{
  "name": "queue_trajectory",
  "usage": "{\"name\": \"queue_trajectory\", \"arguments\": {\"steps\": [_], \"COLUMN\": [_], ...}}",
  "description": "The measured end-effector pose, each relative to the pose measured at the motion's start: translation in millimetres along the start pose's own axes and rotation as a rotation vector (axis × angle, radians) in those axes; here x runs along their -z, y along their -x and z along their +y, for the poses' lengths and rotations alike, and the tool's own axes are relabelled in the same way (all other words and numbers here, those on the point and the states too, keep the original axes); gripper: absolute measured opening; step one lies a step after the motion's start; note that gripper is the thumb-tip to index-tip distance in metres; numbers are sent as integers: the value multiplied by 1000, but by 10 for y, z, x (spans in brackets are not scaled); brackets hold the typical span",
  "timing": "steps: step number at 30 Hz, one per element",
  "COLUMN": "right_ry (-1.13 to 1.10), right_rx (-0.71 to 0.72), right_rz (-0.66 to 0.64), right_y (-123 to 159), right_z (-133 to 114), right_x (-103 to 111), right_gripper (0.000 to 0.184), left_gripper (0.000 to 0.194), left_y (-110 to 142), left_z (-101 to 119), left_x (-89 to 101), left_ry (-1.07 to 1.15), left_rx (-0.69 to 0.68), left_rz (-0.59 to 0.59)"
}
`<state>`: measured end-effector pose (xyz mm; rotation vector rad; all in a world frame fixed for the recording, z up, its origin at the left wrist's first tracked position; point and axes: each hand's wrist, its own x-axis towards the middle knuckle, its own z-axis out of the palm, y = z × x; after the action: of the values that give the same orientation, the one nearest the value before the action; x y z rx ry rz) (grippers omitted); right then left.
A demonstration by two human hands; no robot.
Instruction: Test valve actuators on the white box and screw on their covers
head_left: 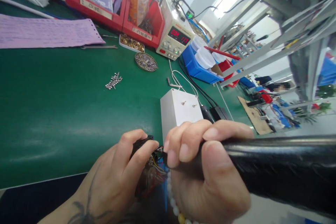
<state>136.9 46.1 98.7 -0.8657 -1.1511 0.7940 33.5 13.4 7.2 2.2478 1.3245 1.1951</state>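
My right hand (207, 157) is wrapped round a thick black electric screwdriver (283, 171), its body running off the right edge and its tip pointing left. Close to that tip, my left hand (115, 168) grips a small black housing (141, 145) between thumb and fingers. Yellow, white and red wires (157, 164) trail from under the housing. Much of the housing, and the exact spot where the tip meets it, is hidden by my fingers. Just behind my right hand stands a white box (181, 106) with two small toggle switches on top.
Loose screws (113, 81) lie on the green table (65, 112). Further back are a round dish of small screws (146, 62), a tray of brass parts (131, 43), a power supply (174, 36), red bins (105, 17), a blue bin (196, 63) and a pink sheet (47, 31).
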Motion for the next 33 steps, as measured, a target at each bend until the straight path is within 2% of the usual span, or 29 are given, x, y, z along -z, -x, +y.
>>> {"name": "queue_trajectory", "arguments": {"steps": [7, 10, 15, 20, 25, 29, 33], "right_ry": [43, 58, 44, 133, 135, 96, 21], "right_rx": [23, 40, 70, 70, 65, 84, 124], "right_rz": [-46, -63, -77, -98, -104, -170, -243], "right_y": [10, 13, 20, 25, 12, -10, -29], "right_z": [51, 75, 114, 137, 170, 193, 200], "right_x": [10, 33, 70, 76, 85, 120, 175], "right_gripper": [22, 23, 15, 15, 11, 11, 9], "left_gripper": [38, 37, 43, 39, 38, 38, 38], "left_y": [-53, -58, -40, -40, -171, -271, -303], "left_z": [7, 4, -14, -22, 25, 68, 57], "left_x": [36, 25, -13, -56, 16, 70, 56], "left_ry": [-42, -54, -51, -39, -76, -91, -136], "left_rx": [-74, -64, -66, -56, -118, -134, -165], "left_rz": [-13, -14, -35, -7, 13, -8, 21]}}
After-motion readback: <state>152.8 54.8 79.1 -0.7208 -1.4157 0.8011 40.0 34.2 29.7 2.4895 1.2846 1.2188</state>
